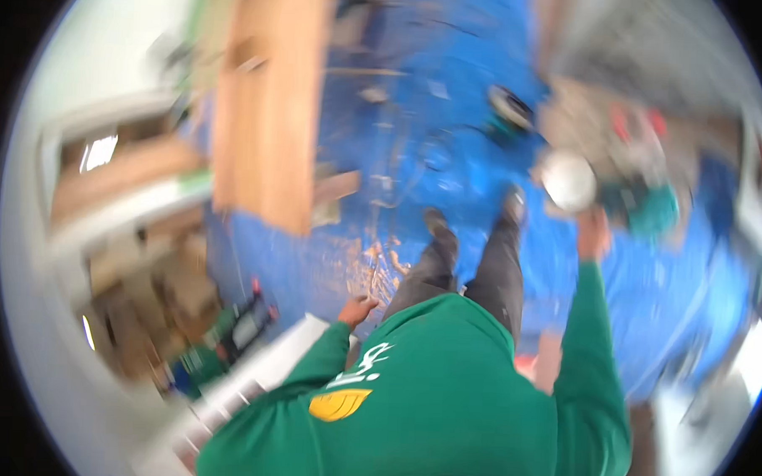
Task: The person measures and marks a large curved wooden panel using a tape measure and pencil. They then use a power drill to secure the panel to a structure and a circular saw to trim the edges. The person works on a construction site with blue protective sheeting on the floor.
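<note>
Blue sheeting spreads underfoot across the room, laid, I'd judge, to catch mess. Along its left side I see a long wooden panel, apparently parked clear of where the person stands. At right lies a tan patch, perhaps cardboard, probably put down as a resting place for gear. By its near edge a teal item sits just right of a white tub, both within arm's reach. From my end, the right hand meets the tub's near side; blur hides whether its fingers grasp or merely touch it. The left hand hangs low with fingers curled, and I can't tell if they hold anything. Tan scraps litter the sheeting beyond it.
</note>
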{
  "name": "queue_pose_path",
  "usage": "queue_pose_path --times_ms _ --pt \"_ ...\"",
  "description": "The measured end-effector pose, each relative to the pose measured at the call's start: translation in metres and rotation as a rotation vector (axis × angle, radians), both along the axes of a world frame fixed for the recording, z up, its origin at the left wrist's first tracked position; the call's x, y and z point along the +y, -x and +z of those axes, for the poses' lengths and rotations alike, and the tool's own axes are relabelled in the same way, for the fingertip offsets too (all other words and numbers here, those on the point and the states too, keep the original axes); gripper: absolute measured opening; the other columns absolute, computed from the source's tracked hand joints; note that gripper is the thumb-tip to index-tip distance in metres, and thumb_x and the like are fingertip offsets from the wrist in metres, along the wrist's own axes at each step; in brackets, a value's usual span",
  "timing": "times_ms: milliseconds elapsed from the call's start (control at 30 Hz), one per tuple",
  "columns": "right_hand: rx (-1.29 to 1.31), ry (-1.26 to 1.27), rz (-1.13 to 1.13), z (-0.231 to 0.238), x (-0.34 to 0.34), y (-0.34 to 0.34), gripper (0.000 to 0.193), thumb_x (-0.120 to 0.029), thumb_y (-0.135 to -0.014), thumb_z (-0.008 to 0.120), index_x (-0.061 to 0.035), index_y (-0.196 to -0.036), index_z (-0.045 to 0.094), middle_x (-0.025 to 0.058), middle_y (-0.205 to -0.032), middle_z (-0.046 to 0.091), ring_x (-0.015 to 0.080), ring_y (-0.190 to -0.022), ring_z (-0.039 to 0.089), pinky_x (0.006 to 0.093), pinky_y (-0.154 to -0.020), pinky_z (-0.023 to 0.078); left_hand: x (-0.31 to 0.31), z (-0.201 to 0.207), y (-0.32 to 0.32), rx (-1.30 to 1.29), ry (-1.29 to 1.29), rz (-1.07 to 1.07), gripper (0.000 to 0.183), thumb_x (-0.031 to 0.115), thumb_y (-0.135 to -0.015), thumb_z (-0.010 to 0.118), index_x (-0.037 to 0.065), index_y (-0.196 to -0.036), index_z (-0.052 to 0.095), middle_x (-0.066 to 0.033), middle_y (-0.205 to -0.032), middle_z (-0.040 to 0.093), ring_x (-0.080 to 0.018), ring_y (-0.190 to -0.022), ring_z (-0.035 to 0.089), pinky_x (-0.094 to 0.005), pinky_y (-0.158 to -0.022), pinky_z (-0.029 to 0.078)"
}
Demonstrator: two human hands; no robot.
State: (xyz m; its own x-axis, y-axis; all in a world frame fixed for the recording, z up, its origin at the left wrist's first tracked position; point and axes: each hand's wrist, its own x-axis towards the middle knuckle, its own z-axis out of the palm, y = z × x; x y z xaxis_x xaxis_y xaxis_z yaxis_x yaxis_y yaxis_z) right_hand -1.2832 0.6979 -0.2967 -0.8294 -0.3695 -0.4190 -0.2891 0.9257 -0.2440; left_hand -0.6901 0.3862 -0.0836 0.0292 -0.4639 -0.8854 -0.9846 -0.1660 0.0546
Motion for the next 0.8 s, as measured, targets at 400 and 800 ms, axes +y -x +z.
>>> queue_pose_path --times_ms 400,800 --pt "-0.767 0.236 0.483 0.049 -0.042 -0.043 0.04 -0.033 -0.095 0.071 0.0057 -0.101 0.078 0.0156 -0.08 0.078 0.0232 -0.065 0.074 0.0375 -0.064 0.06 0.121 -0.047 -0.028 0.197 0.37 0.509 0.064 0.057 -0.096 0.071 0.0 -0.125 0.076 -0.0283 -0.126 0.074 -0.0416 -0.123 0.069 -0.049 -0.103 0.054" --pt "-0.688 -0.107 0.291 0.095 -0.126 -0.057 0.027 -0.028 -0.098 0.073 -0.0008 -0.096 0.076 0.0083 -0.072 0.072 0.0189 -0.057 0.07 0.0336 -0.047 0.053 0.225 -0.147 -0.103 0.393 0.304 0.151 0.039 0.037 -0.1 0.062 0.007 -0.119 0.078 -0.0262 -0.112 0.077 -0.0411 -0.102 0.075 -0.0505 -0.092 0.057"
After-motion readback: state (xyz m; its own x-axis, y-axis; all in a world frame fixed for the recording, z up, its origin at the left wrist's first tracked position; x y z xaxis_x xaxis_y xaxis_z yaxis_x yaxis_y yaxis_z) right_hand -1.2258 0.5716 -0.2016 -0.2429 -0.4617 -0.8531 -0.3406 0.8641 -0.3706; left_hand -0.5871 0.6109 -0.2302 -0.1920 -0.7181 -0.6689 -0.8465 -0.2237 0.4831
